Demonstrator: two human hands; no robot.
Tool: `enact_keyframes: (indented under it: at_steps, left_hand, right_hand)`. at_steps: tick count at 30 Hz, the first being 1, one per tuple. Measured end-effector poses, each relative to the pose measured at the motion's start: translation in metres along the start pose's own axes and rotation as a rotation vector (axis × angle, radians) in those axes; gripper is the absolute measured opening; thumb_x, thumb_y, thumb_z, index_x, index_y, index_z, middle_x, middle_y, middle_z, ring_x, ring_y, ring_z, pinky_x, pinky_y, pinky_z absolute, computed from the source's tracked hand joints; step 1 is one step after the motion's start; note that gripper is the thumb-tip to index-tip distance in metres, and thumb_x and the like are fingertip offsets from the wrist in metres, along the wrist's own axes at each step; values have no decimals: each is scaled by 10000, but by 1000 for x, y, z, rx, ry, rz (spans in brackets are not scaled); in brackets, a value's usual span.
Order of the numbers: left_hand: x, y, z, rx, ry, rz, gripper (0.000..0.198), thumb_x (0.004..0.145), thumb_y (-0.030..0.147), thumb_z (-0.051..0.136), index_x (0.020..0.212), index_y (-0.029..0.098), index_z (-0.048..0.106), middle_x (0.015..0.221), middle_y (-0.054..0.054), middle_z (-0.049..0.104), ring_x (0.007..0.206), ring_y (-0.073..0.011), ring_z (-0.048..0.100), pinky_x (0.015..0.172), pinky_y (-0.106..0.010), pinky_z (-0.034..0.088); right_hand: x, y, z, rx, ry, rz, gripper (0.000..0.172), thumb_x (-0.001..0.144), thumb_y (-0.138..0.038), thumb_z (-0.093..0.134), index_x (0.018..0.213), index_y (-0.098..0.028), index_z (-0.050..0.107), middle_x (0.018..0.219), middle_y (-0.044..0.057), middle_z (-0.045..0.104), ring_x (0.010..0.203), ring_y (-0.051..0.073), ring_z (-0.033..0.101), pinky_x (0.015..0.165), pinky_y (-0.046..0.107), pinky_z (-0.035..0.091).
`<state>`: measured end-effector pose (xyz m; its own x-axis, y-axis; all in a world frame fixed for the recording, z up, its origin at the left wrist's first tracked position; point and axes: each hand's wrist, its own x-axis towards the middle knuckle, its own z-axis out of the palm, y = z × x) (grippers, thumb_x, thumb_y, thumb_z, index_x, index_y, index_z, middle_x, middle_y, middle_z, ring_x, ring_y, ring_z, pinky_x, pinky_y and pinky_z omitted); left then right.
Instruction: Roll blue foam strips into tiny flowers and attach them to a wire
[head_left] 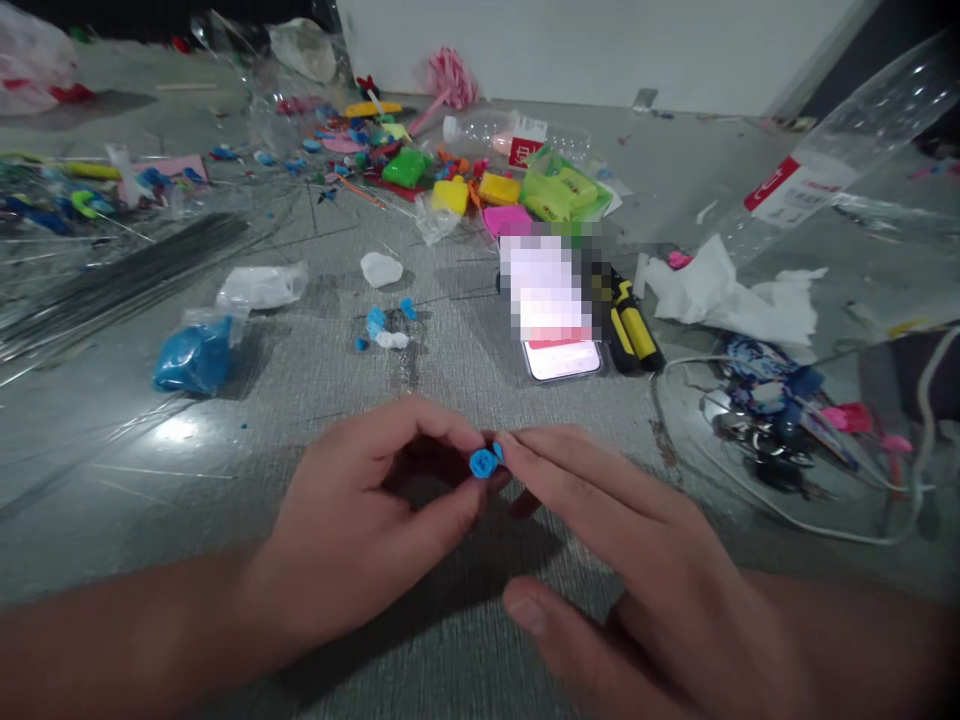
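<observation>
A small blue clay rose (482,463), rolled in a spiral, sits between the thumb and index finger of my left hand (375,510). On its right side a thin blue clay petal (498,451) sticks out. My right hand (637,520) reaches in from the right with its fingers stretched out. Its index fingertip touches the petal, while its thumb stands well apart below. Beyond my hands lie small bits of blue clay (376,320) and white clay (392,340). A larger white clay lump (381,269) is behind them.
To the left are a bag of blue clay (193,355), a white clay packet (262,286) and a bundle of thin wires (135,290). Ahead lie a phone (562,362) and yellow-black pliers (636,325). Colourful clay packs (450,196) and plastic bottles (802,180) stand farther back. A white cable (795,530) loops at right.
</observation>
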<state>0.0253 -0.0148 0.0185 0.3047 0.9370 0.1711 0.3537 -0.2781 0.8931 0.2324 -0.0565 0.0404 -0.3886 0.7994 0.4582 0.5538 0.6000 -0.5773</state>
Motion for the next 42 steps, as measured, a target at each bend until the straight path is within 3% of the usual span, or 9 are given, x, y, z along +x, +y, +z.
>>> enact_keyframes:
  at_steps: [7, 11, 19, 27, 38, 42]
  left_hand:
    - [-1, -3, 0, 7, -18, -6, 181, 815, 167, 719, 959, 273, 698, 850, 57, 771, 729, -102, 750, 660, -148, 601]
    - [1, -3, 1, 10, -13, -6, 191, 809, 159, 727, 950, 283, 695, 812, 83, 768, 676, -76, 736, 634, -119, 579]
    - [-1, -5, -2, 0, -49, -34, 204, 852, 212, 751, 1015, 326, 706, 888, 98, 783, 741, -77, 751, 700, -128, 590]
    - [-2, -8, -3, 58, -72, 9, 205, 885, 223, 720, 1049, 344, 700, 916, 86, 777, 770, -92, 741, 713, -171, 582]
    - [0, -9, -2, -81, -112, -6, 276, 875, 184, 740, 1096, 348, 709, 979, 56, 758, 856, -110, 725, 734, -155, 595]
    - [0, -11, -4, -136, -131, 53, 313, 874, 162, 735, 1131, 339, 702, 1034, 20, 742, 942, -143, 712, 784, -198, 594]
  right_hand:
    - [-1, 4, 2, -23, -22, 34, 503, 916, -375, 685, 1309, -64, 637, 1297, 158, 713, 1215, 242, 681, 1068, 314, 581]
    - [-5, 4, 10, 49, -33, 86, 517, 911, -377, 686, 1325, -71, 648, 1314, 158, 699, 1215, 269, 674, 1055, 353, 600]
    - [-14, 5, 20, 124, -37, 146, 554, 943, -405, 639, 1411, -113, 581, 1393, 178, 635, 1285, 329, 617, 1059, 473, 596]
    - [3, 11, 3, 33, -138, 16, 520, 911, -319, 677, 1338, -34, 592, 1294, 213, 683, 1221, 314, 649, 1076, 445, 581]
    - [6, 14, -4, 73, -69, 24, 390, 906, -187, 652, 1288, -126, 604, 1243, 117, 697, 1144, 229, 655, 1038, 348, 564]
    - [11, 19, -5, 146, -7, 59, 388, 857, -178, 700, 1238, -140, 637, 1146, 89, 717, 1033, 202, 682, 943, 313, 597]
